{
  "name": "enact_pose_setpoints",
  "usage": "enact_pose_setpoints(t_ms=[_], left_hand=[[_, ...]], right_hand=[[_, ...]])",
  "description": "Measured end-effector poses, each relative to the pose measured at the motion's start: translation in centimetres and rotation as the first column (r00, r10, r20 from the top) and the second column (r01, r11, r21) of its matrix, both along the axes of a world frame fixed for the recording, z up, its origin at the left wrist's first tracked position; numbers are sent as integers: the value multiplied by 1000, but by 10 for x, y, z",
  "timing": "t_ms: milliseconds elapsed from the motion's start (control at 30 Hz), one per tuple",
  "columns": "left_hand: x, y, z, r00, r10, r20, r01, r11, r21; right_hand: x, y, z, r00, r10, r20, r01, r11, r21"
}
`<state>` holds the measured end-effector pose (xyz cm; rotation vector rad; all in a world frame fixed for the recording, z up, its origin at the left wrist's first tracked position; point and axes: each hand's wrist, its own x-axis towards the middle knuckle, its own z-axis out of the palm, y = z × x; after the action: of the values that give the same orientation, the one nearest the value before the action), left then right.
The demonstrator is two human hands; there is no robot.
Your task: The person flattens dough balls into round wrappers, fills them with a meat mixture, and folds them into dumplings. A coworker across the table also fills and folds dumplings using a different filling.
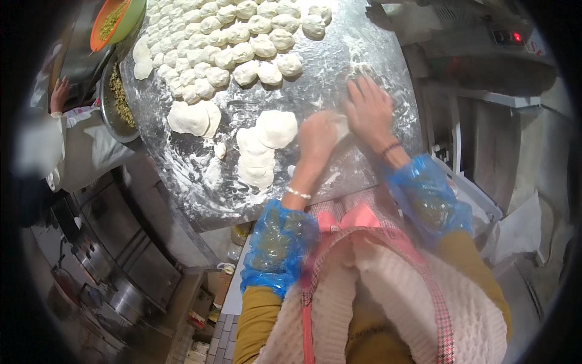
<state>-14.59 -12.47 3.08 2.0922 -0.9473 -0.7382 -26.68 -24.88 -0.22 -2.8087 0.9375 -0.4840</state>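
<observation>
My left hand (pixel 317 135), with a pearl bracelet at its wrist, is curled at the left edge of a pale piece of dough (pixel 341 129); its fingertips are hidden. To the right, my right hand (pixel 369 107) lies palm down with fingers extended over the floured metal table, its palm side by the same dough; blur hides whether it grips. Flattened dough rounds (pixel 276 129) lie overlapping left of my left hand, and more flat rounds (pixel 190 119) lie farther left. Rows of dough balls (pixel 245 73) cover the table's far part. Blue plastic sleeve covers are on both my forearms.
The floured metal table (pixel 313 182) ends close to my apron. At its left edge stand a metal bowl (pixel 129 132) of chopped filling and a green and orange bowl (pixel 129 22). Another person's hand (pixel 59 93) is at the far left. A white-framed rack (pixel 456 132) stands right.
</observation>
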Motion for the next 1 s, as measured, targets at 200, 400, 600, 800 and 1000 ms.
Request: enact_pose_setpoints(t_ms=[200,400,600,800,1000], left_hand=[[-7,28,6,865,203,-459,-180,979,95],[-5,8,-15,993,-34,111,29,998,48],[2,49,-54,850,347,-396,-360,932,43],[-9,19,-11,990,-53,131,48,998,43],[52,93,12,519,527,-673,-677,734,52]], right_hand=[[-44,7,9,990,99,-101,-98,995,8],[8,0,1,1000,6,-25,-5,1000,16],[-50,13,14,984,144,-105,-147,989,-26],[31,-2,12,999,25,-41,-24,999,35],[-41,10,11,991,86,-105,-83,996,30]])
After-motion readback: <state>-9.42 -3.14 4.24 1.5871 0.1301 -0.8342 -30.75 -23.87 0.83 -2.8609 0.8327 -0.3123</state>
